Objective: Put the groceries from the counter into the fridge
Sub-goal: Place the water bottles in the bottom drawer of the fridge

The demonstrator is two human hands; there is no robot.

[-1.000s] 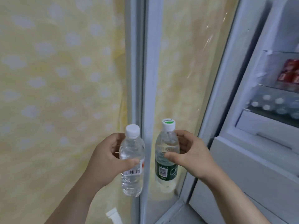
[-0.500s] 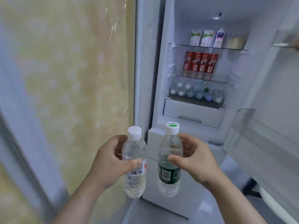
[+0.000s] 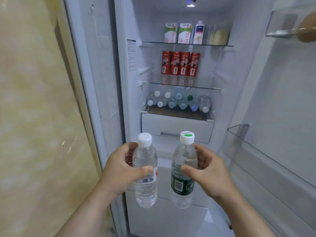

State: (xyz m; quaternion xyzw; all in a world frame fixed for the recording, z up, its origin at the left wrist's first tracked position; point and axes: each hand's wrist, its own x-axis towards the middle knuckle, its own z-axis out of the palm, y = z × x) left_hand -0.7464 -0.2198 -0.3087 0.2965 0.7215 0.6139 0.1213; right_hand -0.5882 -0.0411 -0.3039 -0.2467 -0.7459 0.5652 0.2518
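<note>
Fridge (image 3: 239,65) interior wide open and lit: milk cartons (image 3: 177,33) on top, red cans (image 3: 180,64) below them, and under the next glass shelf (image 3: 181,86) a heap of water bottles (image 3: 177,100) lying on their sides, caps toward us. A white drawer (image 3: 176,127) sits beneath that, and a clear door bin (image 3: 256,151) is off to the right.

Both hands are loaded! The left hand (image 3: 119,168) wraps a white-capped water bottle (image 3: 146,190), thumb across the front, fingers (image 3: 129,157) curled behind. The right hand (image 3: 206,171) does the same with a green-labelled water bottle (image 3: 183,185). Both bottles are upright, caps up, side by side but apart, in front of the fridge and below the drawer.

Here's the crux: the bottle heap lies up and ahead of the fingers, its bottles running front to back, while the two held bottles stand vertical. My read is that each one needs tipping flat, base leading, to slide in. Neither hand looks nearer; the left lines up with the heap's left end, the right nearer its middle.
</note>
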